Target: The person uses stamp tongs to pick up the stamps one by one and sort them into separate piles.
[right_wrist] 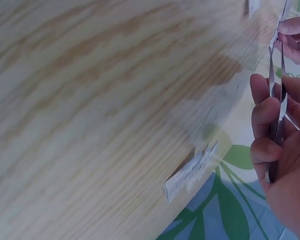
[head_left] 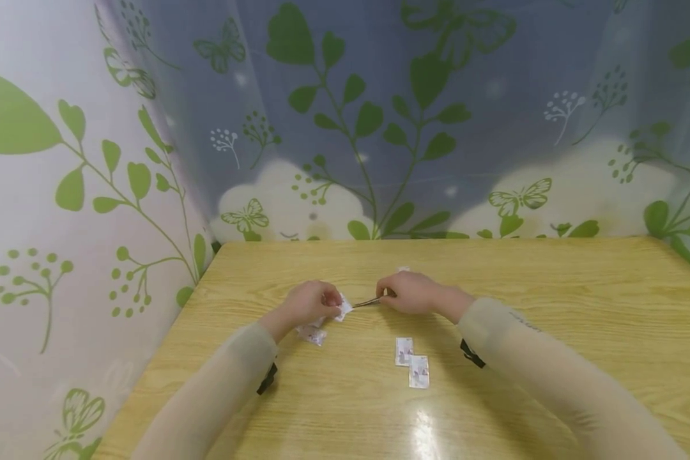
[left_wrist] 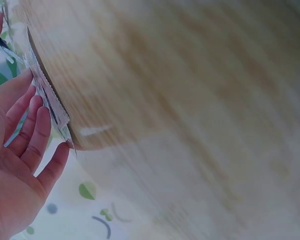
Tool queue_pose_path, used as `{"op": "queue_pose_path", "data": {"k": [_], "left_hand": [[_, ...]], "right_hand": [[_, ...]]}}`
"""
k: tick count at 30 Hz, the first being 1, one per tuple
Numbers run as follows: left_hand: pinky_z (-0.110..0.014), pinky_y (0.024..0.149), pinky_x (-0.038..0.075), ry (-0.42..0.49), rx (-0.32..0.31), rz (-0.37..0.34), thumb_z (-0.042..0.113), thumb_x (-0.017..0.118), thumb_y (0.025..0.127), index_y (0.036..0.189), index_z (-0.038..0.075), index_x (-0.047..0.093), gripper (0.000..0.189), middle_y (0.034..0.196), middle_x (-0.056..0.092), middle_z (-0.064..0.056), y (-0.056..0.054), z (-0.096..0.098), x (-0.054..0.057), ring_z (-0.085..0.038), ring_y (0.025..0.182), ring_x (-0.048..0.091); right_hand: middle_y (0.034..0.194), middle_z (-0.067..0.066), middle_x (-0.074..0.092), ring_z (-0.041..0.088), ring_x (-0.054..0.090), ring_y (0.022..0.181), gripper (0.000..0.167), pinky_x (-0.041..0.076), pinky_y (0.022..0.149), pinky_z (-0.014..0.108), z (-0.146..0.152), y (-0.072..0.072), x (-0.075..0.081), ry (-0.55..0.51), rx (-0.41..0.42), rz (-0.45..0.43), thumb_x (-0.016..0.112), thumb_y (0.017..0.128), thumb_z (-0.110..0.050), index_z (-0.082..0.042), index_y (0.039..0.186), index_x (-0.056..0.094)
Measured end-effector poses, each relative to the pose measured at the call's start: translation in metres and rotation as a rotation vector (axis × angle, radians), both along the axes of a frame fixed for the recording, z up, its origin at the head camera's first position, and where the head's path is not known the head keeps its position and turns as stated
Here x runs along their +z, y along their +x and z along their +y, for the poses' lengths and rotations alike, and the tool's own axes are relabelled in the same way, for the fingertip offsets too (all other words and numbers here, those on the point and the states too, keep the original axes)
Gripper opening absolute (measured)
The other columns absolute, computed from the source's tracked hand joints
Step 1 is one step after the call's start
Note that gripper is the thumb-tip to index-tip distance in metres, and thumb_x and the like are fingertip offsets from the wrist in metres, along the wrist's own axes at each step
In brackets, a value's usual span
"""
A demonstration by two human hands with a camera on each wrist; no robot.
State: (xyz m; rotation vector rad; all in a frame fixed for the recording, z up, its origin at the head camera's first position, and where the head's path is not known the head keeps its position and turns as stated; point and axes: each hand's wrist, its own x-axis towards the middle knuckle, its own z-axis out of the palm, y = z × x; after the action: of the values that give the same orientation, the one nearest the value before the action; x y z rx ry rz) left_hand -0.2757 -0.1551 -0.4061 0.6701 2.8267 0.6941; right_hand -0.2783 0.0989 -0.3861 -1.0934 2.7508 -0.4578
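My left hand (head_left: 310, 303) pinches a small white printed packet (head_left: 344, 308) between thumb and fingers, above the wooden table. My right hand (head_left: 412, 294) holds metal tweezers (head_left: 368, 302), their tips pointing left and right at the packet's edge. In the right wrist view the fingers curl round the tweezers (right_wrist: 272, 130), whose two arms stand slightly apart at the tips. Below the left hand lie more packets (head_left: 313, 335), partly hidden by it. The left wrist view shows the thumb and fingertips of the left hand (left_wrist: 20, 150) beside packets seen nearly edge-on.
Two overlapping packets (head_left: 419, 373) lie on the wooden table (head_left: 552, 306), nearer the front and below the right hand. Another packet (head_left: 403, 269) shows just behind the right hand. A leaf-patterned curtain (head_left: 345, 160) hangs along the table's back and left sides.
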Motion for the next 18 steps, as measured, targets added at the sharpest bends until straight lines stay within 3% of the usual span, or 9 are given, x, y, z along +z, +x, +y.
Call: {"op": "queue_pose_path", "data": {"k": [9,18], "left_hand": [[-0.032,0.075,0.047,0.014,0.023,-0.022,0.020,0.078,0.082,0.089,0.018,0.070,0.011,0.079,0.062,0.010,0.001,0.000,0.000,-0.008,0.075,0.057],[-0.034,0.076,0.047,0.015,0.022,-0.024,0.020,0.077,0.083,0.089,0.018,0.069,0.010,0.080,0.063,0.010,0.001,0.000,0.001,-0.009,0.076,0.058]], "right_hand": [[0.083,-0.004,0.062,0.012,0.055,0.072,0.012,0.047,0.067,0.033,-0.009,-0.003,-0.003,-0.026,-0.018,-0.034,0.058,0.097,-0.018,-0.012,0.099,0.068],[0.086,-0.001,0.064,0.014,0.057,0.074,0.013,0.048,0.068,0.036,-0.014,-0.005,0.001,-0.011,-0.055,-0.012,0.059,0.097,-0.019,-0.010,0.101,0.068]]}}
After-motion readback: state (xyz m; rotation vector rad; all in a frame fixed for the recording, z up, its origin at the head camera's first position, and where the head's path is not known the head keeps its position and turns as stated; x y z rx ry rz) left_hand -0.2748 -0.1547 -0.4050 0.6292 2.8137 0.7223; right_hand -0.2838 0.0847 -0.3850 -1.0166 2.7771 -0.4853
